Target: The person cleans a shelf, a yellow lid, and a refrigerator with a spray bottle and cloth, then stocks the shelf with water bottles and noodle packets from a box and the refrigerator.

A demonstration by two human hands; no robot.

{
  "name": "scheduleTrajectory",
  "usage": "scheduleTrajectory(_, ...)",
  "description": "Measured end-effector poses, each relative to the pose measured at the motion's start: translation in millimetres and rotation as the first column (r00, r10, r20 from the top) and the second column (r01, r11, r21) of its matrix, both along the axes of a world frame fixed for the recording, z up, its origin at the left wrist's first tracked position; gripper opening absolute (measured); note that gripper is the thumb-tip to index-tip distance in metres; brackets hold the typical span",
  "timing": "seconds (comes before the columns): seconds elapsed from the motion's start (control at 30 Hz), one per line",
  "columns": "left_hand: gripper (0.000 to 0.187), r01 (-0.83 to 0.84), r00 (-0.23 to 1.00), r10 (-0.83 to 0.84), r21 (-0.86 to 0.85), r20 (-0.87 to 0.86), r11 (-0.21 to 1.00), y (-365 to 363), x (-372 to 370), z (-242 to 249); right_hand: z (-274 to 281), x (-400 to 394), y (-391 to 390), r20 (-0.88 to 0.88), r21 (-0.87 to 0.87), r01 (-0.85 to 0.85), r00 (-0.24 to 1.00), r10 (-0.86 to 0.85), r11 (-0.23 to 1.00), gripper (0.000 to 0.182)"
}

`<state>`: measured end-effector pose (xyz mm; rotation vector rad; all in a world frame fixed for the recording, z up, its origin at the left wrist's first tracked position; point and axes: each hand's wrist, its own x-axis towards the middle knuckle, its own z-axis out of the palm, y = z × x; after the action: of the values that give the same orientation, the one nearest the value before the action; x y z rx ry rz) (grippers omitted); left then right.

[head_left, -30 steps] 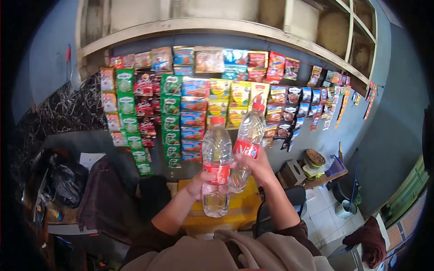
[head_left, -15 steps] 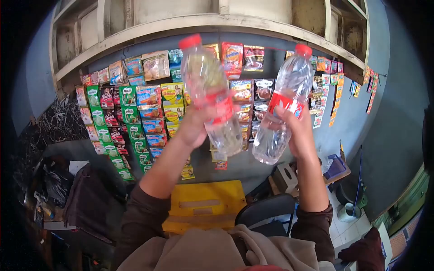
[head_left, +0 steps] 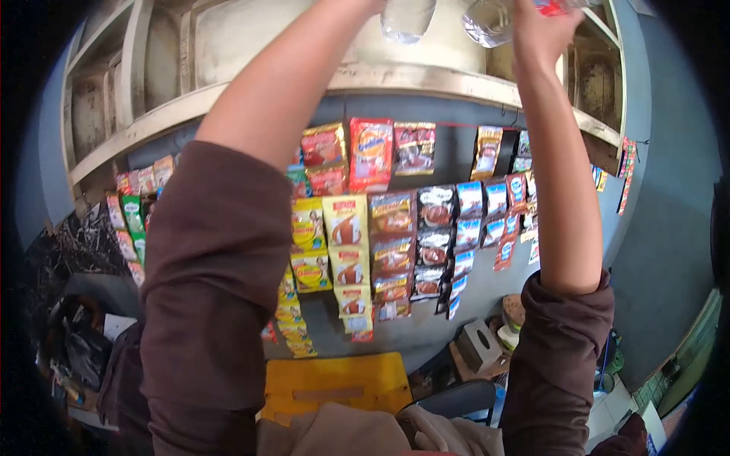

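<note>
Both arms reach up in front of the wooden shelf, and the hands are at the top edge of the picture. My right hand (head_left: 546, 34) is closed round a clear plastic water bottle (head_left: 488, 21) with a red label; the bottle tilts, with its base toward the lower left. My left hand (head_left: 370, 4) is almost wholly cut off by the top edge. Beside it shows the lower end of a second water bottle (head_left: 408, 21), whose upper part is out of view. Both bottles are held in front of the shelf's pale back panel.
A wooden shelf (head_left: 426, 80) with dividers spans the wall. Below hang strips of drink sachets (head_left: 392, 228), some behind my arms. Lower down are a yellow panel (head_left: 334, 380), a dark chair back (head_left: 456, 399) and a grey box (head_left: 479, 346).
Both hands have risen with the bottles, from in front of the sachets to the shelf's height. The view has tilted upward, and the caps are now out of the picture.
</note>
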<state>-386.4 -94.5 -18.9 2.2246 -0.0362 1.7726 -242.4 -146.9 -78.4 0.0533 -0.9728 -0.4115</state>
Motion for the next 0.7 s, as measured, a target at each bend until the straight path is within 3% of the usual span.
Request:
scheduleTrajectory(0.07,0.032,-0.018,1.0,0.018,-0.013,0.018,1.0,35,14,13,15,10,17,0.16,-0.063,0.133,0.98,-0.122,0.989,0.05)
scheduleTrajectory(0.13,0.04,-0.213,0.974,0.222,-0.133,0.054,0.968,72,31,23,20,18,32,0.14,-0.246,0.3,0.952,-0.272,0.922,0.047)
scheduleTrajectory(0.2,0.043,-0.224,0.974,0.225,-0.081,0.01,0.971,113,39,29,33,38,74,0.147,-0.45,0.629,0.752,-0.643,0.634,0.062)
scheduleTrajectory(0.27,0.041,-0.442,0.896,0.431,-0.133,-0.102,0.887,142,42,37,41,42,110,0.124,-0.47,0.46,0.879,-0.46,0.754,0.078)
scheduleTrajectory(0.3,0.041,-0.44,0.897,0.43,-0.132,-0.102,0.888,148,40,38,45,42,125,0.103,-0.503,0.473,0.864,-0.493,0.724,0.074)
scheduleTrajectory(0.33,0.039,-0.358,0.931,0.323,-0.267,-0.167,0.895,155,36,34,49,43,137,0.119,-0.536,0.366,0.925,-0.361,0.761,0.077)
scheduleTrajectory(0.37,0.038,-0.277,0.955,0.206,-0.402,-0.212,0.873,164,35,34,55,43,147,0.113,-0.584,0.335,0.936,-0.334,0.739,0.078)
scheduleTrajectory(0.4,0.038,-0.278,0.956,0.209,-0.404,-0.207,0.872,171,35,38,62,43,157,0.106,-0.629,0.303,0.946,-0.307,0.716,0.079)
scheduleTrajectory(0.43,0.041,-0.347,0.923,0.221,-0.428,-0.316,0.835,178,34,43,71,43,166,0.114,-0.628,0.304,0.947,-0.302,0.717,0.079)
scheduleTrajectory(0.5,0.057,-0.458,0.832,0.162,-0.491,-0.531,0.741,166,24,39,85,49,193,0.135,-0.769,0.31,0.933,-0.332,0.559,0.084)
scheduleTrajectory(0.53,0.057,-0.467,0.832,0.167,-0.505,-0.53,0.726,165,25,41,91,53,206,0.153,-0.801,0.288,0.946,-0.285,0.525,0.076)
scheduleTrajectory(0.6,0.066,-0.673,0.707,0.406,-0.374,-0.578,0.638,169,29,45,94,62,201,0.36,-0.87,0.337,0.933,-0.005,0.36,0.061)
scheduleTrajectory(0.63,0.07,-0.711,0.688,0.424,-0.427,-0.59,0.559,164,28,44,90,60,196,0.384,-0.889,0.355,0.922,0.049,0.289,0.052)
scheduleTrajectory(0.67,0.07,-0.716,0.683,0.422,-0.431,-0.596,0.55,160,27,42,87,59,198,0.381,-0.893,0.351,0.923,0.059,0.283,0.052)
scheduleTrajectory(0.7,0.055,-0.715,0.665,0.388,-0.392,-0.638,0.579,156,28,41,84,59,198,0.449,-0.879,0.423,0.89,0.082,0.218,0.052)
